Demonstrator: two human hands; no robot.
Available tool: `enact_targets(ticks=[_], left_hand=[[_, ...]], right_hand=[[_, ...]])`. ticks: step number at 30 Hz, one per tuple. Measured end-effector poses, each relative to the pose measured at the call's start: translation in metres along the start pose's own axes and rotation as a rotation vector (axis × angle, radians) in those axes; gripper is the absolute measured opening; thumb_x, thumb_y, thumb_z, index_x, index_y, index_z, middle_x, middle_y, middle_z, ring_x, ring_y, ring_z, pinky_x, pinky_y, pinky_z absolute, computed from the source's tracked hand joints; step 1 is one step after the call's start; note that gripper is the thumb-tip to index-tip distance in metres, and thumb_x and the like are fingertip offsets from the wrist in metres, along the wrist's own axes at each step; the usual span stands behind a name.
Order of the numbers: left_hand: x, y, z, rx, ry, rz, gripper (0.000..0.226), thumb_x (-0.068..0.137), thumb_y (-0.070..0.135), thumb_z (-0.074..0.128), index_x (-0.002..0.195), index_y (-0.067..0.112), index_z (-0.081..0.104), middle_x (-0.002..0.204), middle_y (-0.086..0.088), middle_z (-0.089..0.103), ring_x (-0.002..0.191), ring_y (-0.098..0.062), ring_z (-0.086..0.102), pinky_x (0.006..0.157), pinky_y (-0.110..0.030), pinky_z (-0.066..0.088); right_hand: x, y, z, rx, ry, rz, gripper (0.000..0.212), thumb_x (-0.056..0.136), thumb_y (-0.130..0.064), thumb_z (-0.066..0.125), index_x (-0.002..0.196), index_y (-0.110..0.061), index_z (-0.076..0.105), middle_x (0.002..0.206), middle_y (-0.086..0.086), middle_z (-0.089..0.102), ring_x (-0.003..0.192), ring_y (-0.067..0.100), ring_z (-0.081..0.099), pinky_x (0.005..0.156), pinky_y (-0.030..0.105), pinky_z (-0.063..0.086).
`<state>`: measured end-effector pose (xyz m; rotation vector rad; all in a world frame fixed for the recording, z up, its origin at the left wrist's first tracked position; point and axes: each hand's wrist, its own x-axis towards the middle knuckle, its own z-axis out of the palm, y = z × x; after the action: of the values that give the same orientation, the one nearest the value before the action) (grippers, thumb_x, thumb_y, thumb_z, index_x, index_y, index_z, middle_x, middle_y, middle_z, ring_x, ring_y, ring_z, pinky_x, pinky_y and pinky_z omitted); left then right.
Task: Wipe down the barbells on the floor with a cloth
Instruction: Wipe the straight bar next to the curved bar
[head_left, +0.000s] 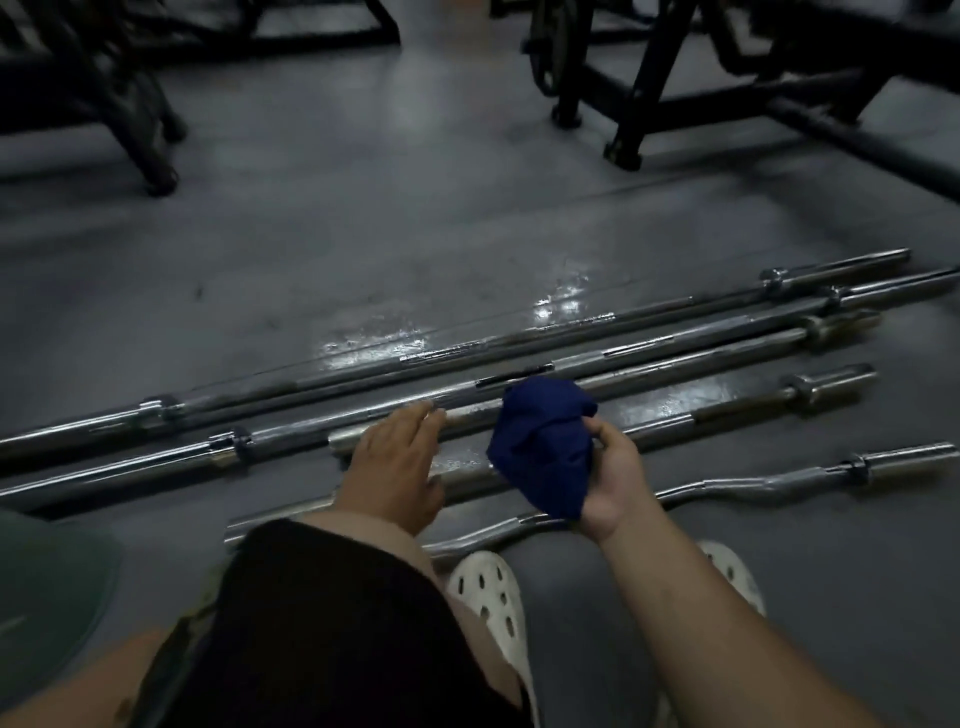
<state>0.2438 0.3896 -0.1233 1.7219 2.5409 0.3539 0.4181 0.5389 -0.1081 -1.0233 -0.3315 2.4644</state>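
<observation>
Several chrome barbells lie side by side on the grey floor. The farthest long bar (519, 340) runs left to right, a second long bar (639, 345) lies beside it, then a shorter bar (727, 408). Nearest me lies a curl bar (753, 486) with a wavy shaft. My right hand (613, 480) grips a bunched dark blue cloth (540, 441) just above the shorter bars. My left hand (397, 460) hovers with straight fingers over the left end of a short bar (343, 439); whether it touches is unclear.
Black gym machine frames (675, 104) stand at the back right, and more dark frames (130, 130) at the back left. Wet shiny patches (561, 299) mark the floor behind the bars. My knee in dark shorts (322, 597) and white perforated clogs (488, 592) fill the foreground.
</observation>
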Motion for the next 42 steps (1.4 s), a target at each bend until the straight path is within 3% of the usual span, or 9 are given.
enact_targets(ticks=[4, 9, 15, 18, 21, 25, 30, 35, 42], left_hand=[[-0.017, -0.03, -0.013, 0.038, -0.005, 0.036, 0.075, 0.084, 0.03, 0.068, 0.151, 0.016, 0.038, 0.154, -0.004, 0.039, 0.14, -0.026, 0.038, 0.114, -0.043, 0.03], [-0.032, -0.088, 0.011, 0.057, -0.069, 0.023, 0.069, 0.082, 0.039, 0.05, 0.146, 0.013, 0.045, 0.147, -0.008, 0.049, 0.131, -0.028, 0.05, 0.106, -0.045, 0.043], [-0.02, -0.123, 0.078, -0.022, -0.216, -0.017, 0.071, 0.085, 0.036, 0.053, 0.151, 0.014, 0.037, 0.154, -0.009, 0.039, 0.138, -0.028, 0.042, 0.112, -0.046, 0.039], [-0.014, -0.122, 0.109, -0.069, -0.276, -0.013, 0.074, 0.078, 0.029, 0.063, 0.146, 0.012, 0.041, 0.15, -0.011, 0.044, 0.132, -0.03, 0.048, 0.108, -0.047, 0.042], [-0.006, -0.122, 0.134, -0.126, -0.298, -0.029, 0.073, 0.077, 0.031, 0.059, 0.145, 0.012, 0.042, 0.149, -0.011, 0.045, 0.131, -0.03, 0.05, 0.106, -0.048, 0.044], [0.002, -0.126, 0.156, -0.151, -0.282, -0.091, 0.069, 0.082, 0.035, 0.054, 0.146, 0.013, 0.04, 0.15, -0.009, 0.043, 0.133, -0.028, 0.046, 0.11, -0.047, 0.04], [0.007, -0.13, 0.165, -0.122, -0.315, -0.097, 0.071, 0.079, 0.031, 0.063, 0.144, 0.013, 0.042, 0.148, -0.009, 0.045, 0.131, -0.028, 0.047, 0.109, -0.047, 0.04], [-0.009, -0.114, 0.176, -0.052, -0.375, -0.078, 0.082, 0.076, 0.037, 0.059, 0.149, 0.007, 0.038, 0.154, -0.012, 0.038, 0.141, -0.03, 0.036, 0.116, -0.045, 0.022], [-0.012, -0.114, 0.183, 0.003, -0.377, -0.075, 0.083, 0.087, 0.052, 0.045, 0.155, 0.006, 0.029, 0.163, -0.013, 0.021, 0.151, -0.027, 0.019, 0.119, -0.049, 0.015]], right_hand=[[0.0, 0.009, 0.004, 0.043, -0.108, -0.019, 0.036, 0.098, -0.033, 0.047, 0.124, -0.012, 0.062, 0.106, 0.014, 0.072, 0.084, 0.031, 0.072, 0.07, 0.04, 0.06], [0.043, 0.036, -0.017, 0.04, -0.058, 0.1, 0.062, 0.091, -0.047, 0.056, 0.141, -0.011, 0.051, 0.134, 0.014, 0.06, 0.122, 0.03, 0.057, 0.115, 0.045, 0.032], [0.114, 0.062, -0.029, -0.224, 0.193, 0.059, 0.041, 0.098, -0.044, 0.051, 0.121, -0.013, 0.065, 0.108, 0.009, 0.073, 0.092, 0.026, 0.07, 0.072, 0.037, 0.059], [0.144, 0.07, -0.026, -0.662, 0.293, -0.177, 0.026, 0.102, -0.03, 0.048, 0.116, -0.016, 0.065, 0.107, 0.006, 0.07, 0.088, 0.019, 0.066, 0.064, 0.027, 0.052], [0.178, 0.085, -0.041, -1.448, 0.279, -0.562, 0.026, 0.101, -0.021, 0.049, 0.123, -0.018, 0.063, 0.124, -0.001, 0.06, 0.111, 0.017, 0.057, 0.087, 0.021, 0.042], [0.205, 0.14, -0.061, -2.17, 0.304, -0.563, 0.038, 0.097, -0.029, 0.049, 0.134, -0.021, 0.054, 0.146, 0.006, 0.047, 0.141, 0.028, 0.033, 0.117, 0.047, 0.02], [0.219, 0.119, -0.067, -2.343, -0.095, -0.711, 0.041, 0.092, -0.022, 0.055, 0.133, -0.023, 0.053, 0.132, 0.004, 0.057, 0.123, 0.025, 0.051, 0.113, 0.045, 0.03], [0.224, 0.082, -0.081, -2.138, 0.3, -0.778, 0.026, 0.085, -0.015, 0.05, 0.108, -0.016, 0.062, 0.096, 0.008, 0.064, 0.088, 0.029, 0.056, 0.086, 0.044, 0.042], [0.224, 0.115, -0.062, -2.173, -0.323, -0.774, 0.035, 0.089, -0.021, 0.055, 0.124, -0.02, 0.057, 0.125, 0.003, 0.06, 0.111, 0.022, 0.053, 0.099, 0.041, 0.04]])
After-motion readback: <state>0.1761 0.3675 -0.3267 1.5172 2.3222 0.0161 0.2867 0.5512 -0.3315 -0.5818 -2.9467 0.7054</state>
